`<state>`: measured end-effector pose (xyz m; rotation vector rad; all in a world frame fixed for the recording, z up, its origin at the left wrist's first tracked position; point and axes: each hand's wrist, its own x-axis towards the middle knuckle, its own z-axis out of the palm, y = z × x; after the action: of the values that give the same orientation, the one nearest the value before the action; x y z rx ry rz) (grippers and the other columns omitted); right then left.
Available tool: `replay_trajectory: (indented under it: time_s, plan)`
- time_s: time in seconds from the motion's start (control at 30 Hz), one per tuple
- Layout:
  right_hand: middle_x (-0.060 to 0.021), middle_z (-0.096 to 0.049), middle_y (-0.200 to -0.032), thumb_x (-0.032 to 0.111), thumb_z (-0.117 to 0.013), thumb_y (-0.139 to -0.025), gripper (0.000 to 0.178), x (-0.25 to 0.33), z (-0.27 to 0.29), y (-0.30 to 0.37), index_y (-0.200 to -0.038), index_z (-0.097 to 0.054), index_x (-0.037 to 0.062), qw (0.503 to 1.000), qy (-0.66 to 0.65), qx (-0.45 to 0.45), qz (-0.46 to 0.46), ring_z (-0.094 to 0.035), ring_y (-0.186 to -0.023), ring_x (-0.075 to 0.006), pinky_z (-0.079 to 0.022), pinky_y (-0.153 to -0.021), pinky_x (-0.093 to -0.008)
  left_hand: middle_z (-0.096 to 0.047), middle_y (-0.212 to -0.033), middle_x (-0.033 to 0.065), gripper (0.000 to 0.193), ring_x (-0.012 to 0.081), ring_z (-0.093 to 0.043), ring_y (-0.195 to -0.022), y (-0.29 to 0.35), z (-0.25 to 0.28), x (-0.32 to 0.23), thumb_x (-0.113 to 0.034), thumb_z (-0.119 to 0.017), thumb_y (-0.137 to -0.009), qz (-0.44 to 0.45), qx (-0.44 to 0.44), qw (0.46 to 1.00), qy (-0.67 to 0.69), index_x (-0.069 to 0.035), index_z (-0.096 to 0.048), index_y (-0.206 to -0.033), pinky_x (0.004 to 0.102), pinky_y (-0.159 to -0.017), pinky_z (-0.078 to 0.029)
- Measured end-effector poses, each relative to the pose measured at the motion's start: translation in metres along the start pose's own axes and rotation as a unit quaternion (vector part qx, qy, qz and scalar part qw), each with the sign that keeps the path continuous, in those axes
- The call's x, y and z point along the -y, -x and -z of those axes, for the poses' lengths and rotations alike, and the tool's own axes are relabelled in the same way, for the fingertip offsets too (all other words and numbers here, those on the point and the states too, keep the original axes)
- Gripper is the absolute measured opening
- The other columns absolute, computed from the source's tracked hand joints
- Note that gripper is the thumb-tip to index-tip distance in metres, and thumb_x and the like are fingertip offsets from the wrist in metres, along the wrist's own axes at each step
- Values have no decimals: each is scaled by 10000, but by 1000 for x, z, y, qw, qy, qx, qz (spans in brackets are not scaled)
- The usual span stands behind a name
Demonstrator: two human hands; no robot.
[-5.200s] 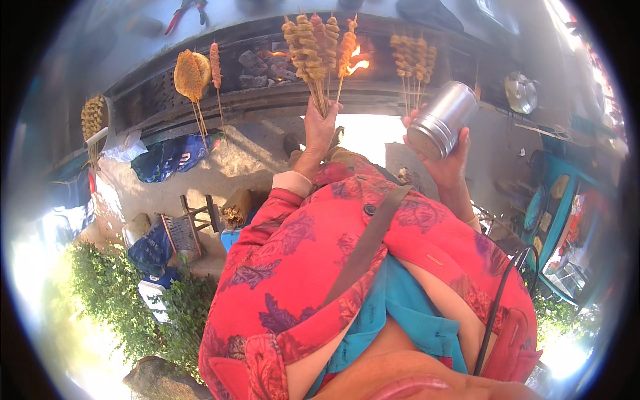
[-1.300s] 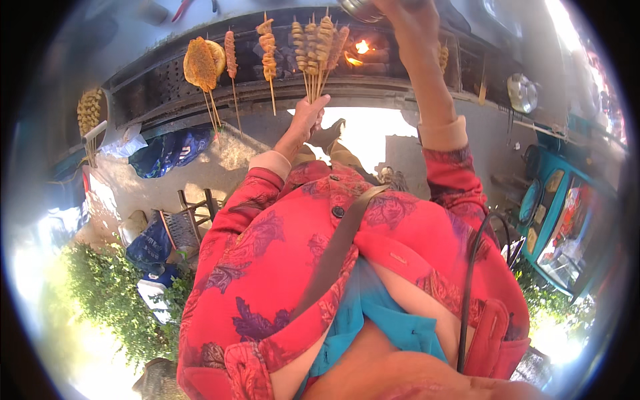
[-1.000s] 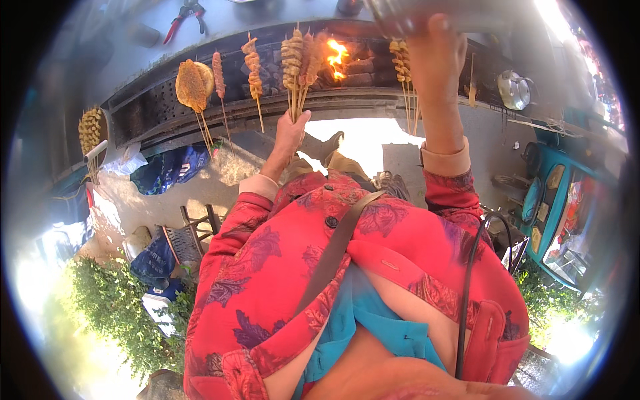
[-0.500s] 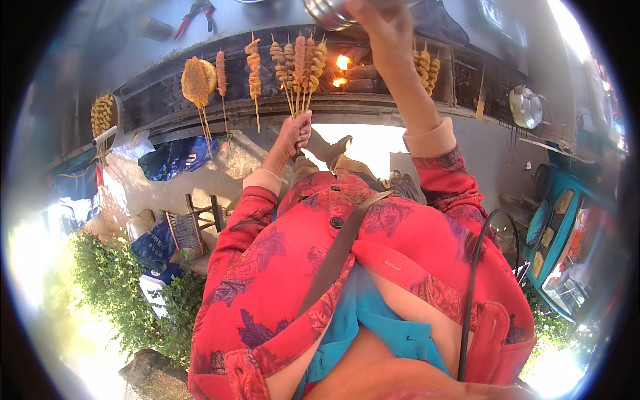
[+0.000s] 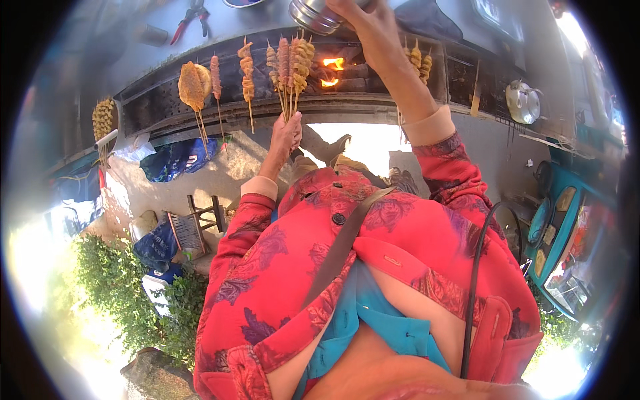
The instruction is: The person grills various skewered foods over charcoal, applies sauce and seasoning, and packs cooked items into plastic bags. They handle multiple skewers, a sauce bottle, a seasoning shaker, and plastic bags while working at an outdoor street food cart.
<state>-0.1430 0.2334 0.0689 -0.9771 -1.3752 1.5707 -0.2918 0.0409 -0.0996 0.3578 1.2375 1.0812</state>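
My left hand (image 5: 287, 135) is closed round the stick ends of several food skewers (image 5: 290, 63), some pink and sausage-like, others yellow and spiralled. Their food ends lie fanned over the long charcoal grill (image 5: 373, 110). Up and to the right, my right hand (image 5: 368, 25) grips a shiny metal canister (image 5: 315, 16), tilted above the grill's far edge close to the skewer tips. The canister's far end is cut off by the picture's edge. Flames (image 5: 331, 64) burn just right of the held skewers.
Along the grill lie an orange skewer (image 5: 247, 70), a pink one (image 5: 215, 77), flat round pieces on sticks (image 5: 193, 87) and yellow skewers (image 5: 420, 63). A metal kettle (image 5: 523, 101) stands at the right end. Red-handled pliers (image 5: 191, 21) rest on the far counter.
My left hand and its skewers have shifted slightly left, and their food ends look bunched closer. The canister in my right hand has also moved slightly left. The flames look bigger.
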Motion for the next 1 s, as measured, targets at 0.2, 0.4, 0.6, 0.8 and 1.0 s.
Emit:
replay_trajectory:
  time_s: [0.2, 0.4, 0.6, 0.8, 1.0]
  plan:
    - [-137, -561, -1065, 394, -640, -826, 565, -7, -12, -6, -1175, -443, -4, 1000, 10, 16, -9, -590, -965, -233, -511, -753, -354, -356, -523, -50, 250, 47, -327, -359, -6, 0, 10, -271, -548, -908, 33, -29, 999, 1, -119, -389, -790, 207, -303, -240]
    - [-137, -565, -1052, 393, -646, -822, 567, -10, -8, -3, -1168, -447, -9, 1000, 8, 14, -24, -596, -951, -228, -517, -738, -342, -408, -545, -44, 231, 38, -346, -372, -13, -8, 10, -221, -617, -871, -30, -58, 998, -26, -96, -428, -825, 202, -309, -252]
    - [-137, -569, -1040, 391, -652, -818, 568, 17, 3, 14, -1161, -450, -15, 999, -41, 30, 17, -603, -936, -222, -524, -722, -330, -309, -494, -59, 276, 39, -287, -337, 4, -2, 2, -249, -576, -890, 64, 62, 988, 128, -123, -387, -734, 193, -296, -206]
    - [-137, -573, -1027, 390, -658, -814, 570, -2, -6, -2, -1154, -454, -20, 1000, -12, 25, -9, -610, -922, -217, -530, -707, -318, -258, -458, -50, 384, 47, -264, -331, -17, 3, 14, -275, -520, -914, 94, 55, 987, 120, -136, -327, -613, 200, -295, -200]
    - [-137, -577, -1015, 388, -664, -810, 572, -14, -16, -10, -1147, -458, -26, 999, 26, 28, -27, -617, -908, -212, -536, -692, -306, -362, -497, -36, 303, 70, -330, -348, -17, -3, 19, -284, -601, -864, 85, -29, 994, 69, -121, -421, -683, 225, -311, -259]
